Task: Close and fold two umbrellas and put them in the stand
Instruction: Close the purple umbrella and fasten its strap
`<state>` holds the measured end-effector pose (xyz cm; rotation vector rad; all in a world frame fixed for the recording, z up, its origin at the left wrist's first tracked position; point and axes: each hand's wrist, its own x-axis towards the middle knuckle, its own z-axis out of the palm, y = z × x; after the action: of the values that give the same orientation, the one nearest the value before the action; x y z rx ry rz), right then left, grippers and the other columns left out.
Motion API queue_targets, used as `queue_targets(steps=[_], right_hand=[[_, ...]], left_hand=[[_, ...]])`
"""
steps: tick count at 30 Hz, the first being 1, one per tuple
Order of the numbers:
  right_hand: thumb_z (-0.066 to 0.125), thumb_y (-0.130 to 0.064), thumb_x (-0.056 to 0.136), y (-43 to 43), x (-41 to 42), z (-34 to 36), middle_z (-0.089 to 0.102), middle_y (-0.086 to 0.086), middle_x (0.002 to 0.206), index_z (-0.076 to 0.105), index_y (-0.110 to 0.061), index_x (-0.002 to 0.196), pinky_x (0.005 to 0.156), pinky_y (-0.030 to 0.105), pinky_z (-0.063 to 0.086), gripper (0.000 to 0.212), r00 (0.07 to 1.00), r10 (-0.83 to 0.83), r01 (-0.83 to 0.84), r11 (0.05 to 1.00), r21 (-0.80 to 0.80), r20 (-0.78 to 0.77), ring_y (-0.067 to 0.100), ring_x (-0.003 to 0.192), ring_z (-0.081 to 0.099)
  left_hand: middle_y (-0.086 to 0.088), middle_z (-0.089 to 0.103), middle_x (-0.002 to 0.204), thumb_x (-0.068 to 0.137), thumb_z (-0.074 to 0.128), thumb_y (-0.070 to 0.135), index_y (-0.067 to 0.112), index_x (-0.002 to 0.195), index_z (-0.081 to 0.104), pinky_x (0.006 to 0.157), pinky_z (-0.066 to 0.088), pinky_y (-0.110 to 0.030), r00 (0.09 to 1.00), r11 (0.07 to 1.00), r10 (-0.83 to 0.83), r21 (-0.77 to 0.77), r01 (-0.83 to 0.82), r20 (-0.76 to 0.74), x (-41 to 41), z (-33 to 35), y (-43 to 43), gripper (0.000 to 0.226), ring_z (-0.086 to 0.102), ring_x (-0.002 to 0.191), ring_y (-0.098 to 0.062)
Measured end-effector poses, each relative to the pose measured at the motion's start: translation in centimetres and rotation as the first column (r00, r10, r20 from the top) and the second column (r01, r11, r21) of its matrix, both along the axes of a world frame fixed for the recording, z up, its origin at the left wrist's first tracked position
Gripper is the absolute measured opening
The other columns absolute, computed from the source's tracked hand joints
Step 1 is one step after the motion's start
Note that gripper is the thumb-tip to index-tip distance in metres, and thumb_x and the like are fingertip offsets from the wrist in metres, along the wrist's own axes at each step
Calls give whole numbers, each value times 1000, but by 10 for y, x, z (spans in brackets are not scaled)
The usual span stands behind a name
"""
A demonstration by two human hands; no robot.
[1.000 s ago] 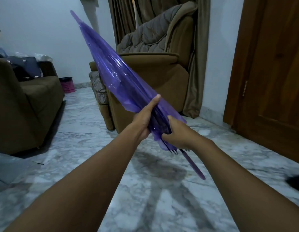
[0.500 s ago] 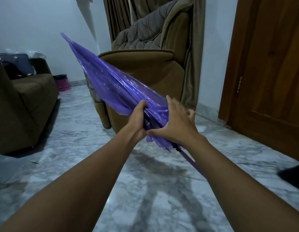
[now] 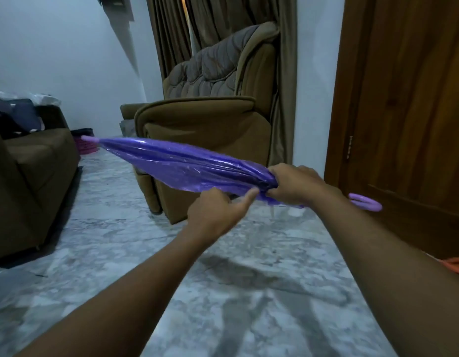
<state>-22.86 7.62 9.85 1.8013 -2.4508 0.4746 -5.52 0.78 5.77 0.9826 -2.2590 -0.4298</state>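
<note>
One wide-angle view from the person's head, facing forward and down across the floor [image 3: 94, 228], left hand [image 3: 215, 215] and right hand [image 3: 297, 184] close at centre, armchair [image 3: 205, 130] near 12 o'clock, door [image 3: 403, 99] at 2 o'clock.

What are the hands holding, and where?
The umbrella: the right hand grips its bunched canopy near the handle; the left hand pinches the canopy's lower edge.

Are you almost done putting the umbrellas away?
Not yet. Done: the purple umbrella is closed, canopy collapsed. In hand: the right hand grips the gathered canopy near the handle, and the left hand seems to pinch a loose fold. Left: finish folding, put it in the stand, then do the second umbrella; neither shows here.
</note>
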Motion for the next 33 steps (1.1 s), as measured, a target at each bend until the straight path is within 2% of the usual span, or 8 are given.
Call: queue_targets(steps=[2,4,8,15,19,23,28,33], right_hand=[[63,-36,79,5,-6,20,69,-1,90,60,-35,104,79,40,53,25,997,-8,8,1000,9,-73,25,85,64],[64,-36,81,9,-7,43,68,-2,91,60,-35,105,77,38,51,24,994,5,-2,1000,28,-110,24,84,63],[64,-38,82,15,-7,89,69,-4,94,61,-37,109,79,37,51,27,984,61,-46,994,94,-165,22,87,64],[69,-41,83,22,-25,143,70,-6,103,59,-37,118,68,30,43,37,964,134,-108,986,124,-229,16,86,61],[72,-52,75,21,-48,189,64,-7,126,50,-39,131,116,55,16,61,934,45,-71,996,-60,-355,18,118,56],[73,-53,75,33,-59,265,37,4,154,35,-29,147,117,66,5,85,875,-166,4,942,-337,-455,24,145,31],[67,-41,83,60,-48,369,47,5,135,49,-19,129,114,55,31,54,985,-167,92,688,-720,-33,21,129,45],[53,-34,98,79,-25,497,48,-14,132,49,-23,137,95,20,36,40,799,65,338,774,-535,598,2,121,47]], left_hand=[[2,62,61,75,60,70,20,62,63,55,47,-29,998,748,14,-663,34,67,1,2,10,52,60,57,-19],[-9,68,106,65,75,60,20,103,65,84,52,-43,979,506,12,-846,170,204,-5,8,15,56,64,100,-29],[-22,34,149,46,89,49,20,143,33,113,22,-61,943,639,189,-763,94,274,-27,40,0,116,32,139,-43],[-10,57,121,81,62,44,17,136,34,94,41,-45,938,735,194,-676,55,287,-56,120,-17,68,56,105,-31],[-6,60,118,85,58,38,18,128,41,83,41,-40,928,799,86,-582,153,363,-77,182,-22,51,58,104,-31],[-11,64,114,83,59,26,15,118,45,72,41,-37,946,926,6,-358,117,323,-94,279,-27,39,61,102,-36],[-10,69,109,64,57,29,17,115,57,86,53,-40,970,971,-220,115,208,103,-100,428,-25,52,65,102,-31],[5,67,88,77,61,5,21,101,61,69,49,-14,925,865,-375,335,373,-60,-89,569,-2,29,62,80,-9]])
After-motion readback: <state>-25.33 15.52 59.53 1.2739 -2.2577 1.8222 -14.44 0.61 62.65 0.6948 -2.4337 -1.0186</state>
